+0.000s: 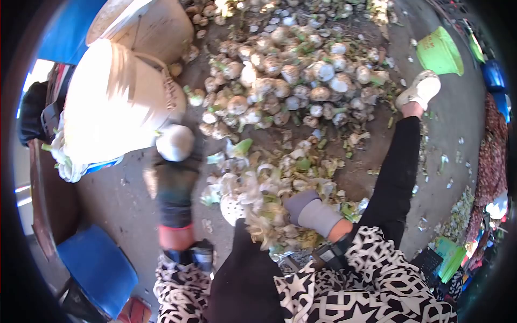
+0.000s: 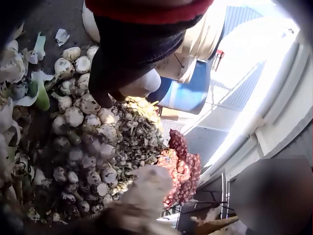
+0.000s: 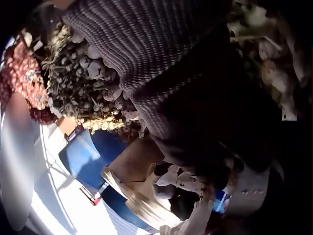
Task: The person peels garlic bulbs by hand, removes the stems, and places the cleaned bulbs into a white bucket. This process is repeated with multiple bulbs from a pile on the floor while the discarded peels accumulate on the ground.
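Observation:
My left hand, in a dark glove and blurred, holds a white onion beside a big white bucket. The same onion shows pale past the dark glove in the left wrist view. Lower and to the right, my right hand, in a grey glove, is bent in over a heap of onion peels. Its fingers are mostly hidden, and I cannot tell whether it holds anything. Ahead of both hands lies a large pile of white onions with dirty skins and some green stem ends.
Behind the white bucket stands another pale bucket. A blue seat is at lower left, and a lime-green tub at upper right. My white shoe rests beside the pile. Red mesh sacks stand farther off.

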`<state>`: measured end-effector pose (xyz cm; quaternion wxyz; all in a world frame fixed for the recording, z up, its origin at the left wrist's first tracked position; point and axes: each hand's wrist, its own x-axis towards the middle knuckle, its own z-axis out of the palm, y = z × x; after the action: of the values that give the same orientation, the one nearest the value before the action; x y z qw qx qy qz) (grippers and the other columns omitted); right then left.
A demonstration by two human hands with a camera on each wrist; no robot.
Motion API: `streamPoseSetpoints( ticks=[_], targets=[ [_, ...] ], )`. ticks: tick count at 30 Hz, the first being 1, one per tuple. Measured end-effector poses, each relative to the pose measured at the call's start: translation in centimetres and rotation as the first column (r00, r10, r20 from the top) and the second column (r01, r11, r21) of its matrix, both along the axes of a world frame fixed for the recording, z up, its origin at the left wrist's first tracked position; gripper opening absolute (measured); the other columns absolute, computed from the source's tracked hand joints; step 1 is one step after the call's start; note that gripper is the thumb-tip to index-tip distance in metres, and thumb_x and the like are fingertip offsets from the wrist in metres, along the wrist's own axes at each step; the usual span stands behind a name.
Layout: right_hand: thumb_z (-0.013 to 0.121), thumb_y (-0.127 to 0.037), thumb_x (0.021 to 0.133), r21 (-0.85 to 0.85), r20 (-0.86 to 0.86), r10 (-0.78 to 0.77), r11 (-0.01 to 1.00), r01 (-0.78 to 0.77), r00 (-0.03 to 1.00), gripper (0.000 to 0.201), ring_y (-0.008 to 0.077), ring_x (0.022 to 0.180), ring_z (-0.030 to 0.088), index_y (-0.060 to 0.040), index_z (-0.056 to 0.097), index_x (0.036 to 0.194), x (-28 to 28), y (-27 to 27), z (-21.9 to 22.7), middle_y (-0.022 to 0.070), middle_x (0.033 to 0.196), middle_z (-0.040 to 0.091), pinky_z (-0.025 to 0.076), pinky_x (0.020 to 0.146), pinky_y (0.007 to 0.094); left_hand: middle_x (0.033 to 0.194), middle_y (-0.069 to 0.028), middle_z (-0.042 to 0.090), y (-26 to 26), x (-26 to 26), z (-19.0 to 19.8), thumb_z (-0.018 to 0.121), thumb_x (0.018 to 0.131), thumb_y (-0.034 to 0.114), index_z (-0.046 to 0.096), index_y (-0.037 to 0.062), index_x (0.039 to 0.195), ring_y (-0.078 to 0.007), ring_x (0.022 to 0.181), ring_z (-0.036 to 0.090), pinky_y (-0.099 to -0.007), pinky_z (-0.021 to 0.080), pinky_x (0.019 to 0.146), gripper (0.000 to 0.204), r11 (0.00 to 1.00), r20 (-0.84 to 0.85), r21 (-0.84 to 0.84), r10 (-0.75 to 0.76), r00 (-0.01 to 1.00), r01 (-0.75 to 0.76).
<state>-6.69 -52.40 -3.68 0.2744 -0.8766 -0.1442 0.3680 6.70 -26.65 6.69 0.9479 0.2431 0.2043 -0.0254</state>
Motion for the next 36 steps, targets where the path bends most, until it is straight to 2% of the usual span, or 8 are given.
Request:
streamPoseSetpoints(
  ticks=[5, 15, 23, 26, 29, 33, 35, 36],
  targets=[
    [0.054, -0.048, 0.088, -0.167, 0.207, -0.426, 0.872, 0.461, 0.881, 0.037, 0.0391, 0.075, 0.062, -0.0120, 0.063, 0.084, 1.8, -8.5, -0.4, 0.0163, 0.076, 0.065, 0.047, 0.064, 0.0470, 0.153, -0.0252, 0.013, 4.9, 2.2, 8.8, 0.051, 0.094, 0.024, 0.006, -0.0045, 0.147, -0.0313, 0.142, 0.021, -0.0469, 0.022, 0.116, 0.075, 0.981, 0.532, 0.100, -0.192, 0.825, 0.164],
    [0.067, -0.030, 0.076, -0.329, 0.372, -0.733, 0.470, 0.819, 0.570, 0.067, 0.0422, 0.106, 0.058, -0.0069, 0.043, 0.133, 13.2, -15.1, -6.7, 0.0264, 0.115, 0.059, 0.047, 0.088, 0.0465, 0.122, -0.0132, 0.059, -5.8, -2.5, -3.3, 0.045, 0.097, 0.042, 0.045, 0.0009, 0.133, -0.0238, 0.109, 0.059, -0.0372, 0.047, 0.094, 0.055, 0.686, -0.122, 0.283, -0.667, 0.735, 0.670],
    [0.055, -0.002, 0.081, 0.480, 0.170, -0.846, 0.519, 0.707, 0.505, 0.049, 0.0272, 0.085, 0.065, -0.0040, 0.043, 0.128, 4.9, -8.3, -5.7, 0.0139, 0.098, 0.065, 0.050, 0.074, 0.0339, 0.130, -0.0096, 0.053, -12.2, -2.0, -9.0, 0.058, 0.093, 0.037, 0.024, 0.0129, 0.146, -0.0228, 0.110, 0.055, -0.0424, 0.050, 0.089, 0.067, 0.264, -0.335, 0.512, -0.815, 0.473, 0.817],
    [0.057, -0.006, 0.081, 0.416, 0.180, -0.688, 0.701, 0.579, 0.703, 0.040, 0.0199, 0.079, 0.064, -0.0020, 0.051, 0.120, 2.6, -4.8, -7.4, 0.0118, 0.092, 0.066, 0.050, 0.071, 0.0331, 0.124, -0.0072, 0.056, -12.1, -3.1, -17.6, 0.061, 0.092, 0.029, 0.029, 0.0116, 0.144, -0.0205, 0.106, 0.057, -0.0383, 0.051, 0.088, 0.064, 0.222, -0.334, 0.558, -0.822, 0.461, 0.800],
    [0.063, -0.017, 0.084, 0.398, 0.197, -0.806, 0.586, 0.706, 0.558, 0.026, 0.0186, 0.070, 0.060, -0.0017, 0.061, 0.106, 0.9, -5.8, -13.1, 0.0122, 0.081, 0.065, 0.048, 0.067, 0.0336, 0.117, -0.0039, 0.058, -10.8, -4.1, -22.5, 0.062, 0.091, 0.020, 0.036, 0.0096, 0.141, -0.0168, 0.101, 0.059, -0.0313, 0.051, 0.086, 0.057, 0.074, -0.204, 0.841, -0.874, 0.442, 0.536],
    [0.064, -0.038, 0.088, 0.290, -0.029, -0.951, 0.288, 0.913, 0.309, 0.034, 0.0271, 0.058, 0.049, -0.0036, 0.066, 0.090, -0.2, -7.7, -11.2, 0.0158, 0.070, 0.064, 0.045, 0.061, 0.0359, 0.117, -0.0134, 0.060, -9.3, -5.9, -19.6, 0.057, 0.094, 0.020, 0.041, 0.0086, 0.138, -0.0215, 0.100, 0.061, -0.0313, 0.051, 0.088, 0.049, 0.129, -0.535, 0.522, -0.721, 0.441, 0.843],
    [0.065, -0.028, 0.087, 0.007, 0.088, -0.871, 0.486, 0.874, 0.483, 0.025, 0.0270, 0.072, 0.057, -0.0051, 0.064, 0.098, 1.4, -7.7, -8.3, 0.0124, 0.088, 0.068, 0.047, 0.069, 0.0358, 0.123, -0.0199, 0.057, -7.7, -9.2, -27.1, 0.055, 0.094, 0.026, 0.039, 0.0042, 0.139, -0.0271, 0.110, 0.058, -0.0370, 0.049, 0.092, 0.052, -0.272, -0.276, 0.961, -0.947, 0.165, 0.045],
    [0.065, -0.028, 0.087, 0.003, 0.090, -0.871, 0.486, 0.874, 0.484, 0.025, 0.0270, 0.072, 0.057, -0.0051, 0.064, 0.098, 2.0, -7.7, -8.5, 0.0124, 0.088, 0.068, 0.047, 0.069, 0.0358, 0.126, -0.0206, 0.054, -8.1, -10.3, -23.6, 0.055, 0.094, 0.028, 0.038, 0.0031, 0.139, -0.0280, 0.114, 0.055, -0.0382, 0.046, 0.095, 0.055, -0.302, -0.304, 0.933, -0.952, -0.018, 0.194]
  ],
)
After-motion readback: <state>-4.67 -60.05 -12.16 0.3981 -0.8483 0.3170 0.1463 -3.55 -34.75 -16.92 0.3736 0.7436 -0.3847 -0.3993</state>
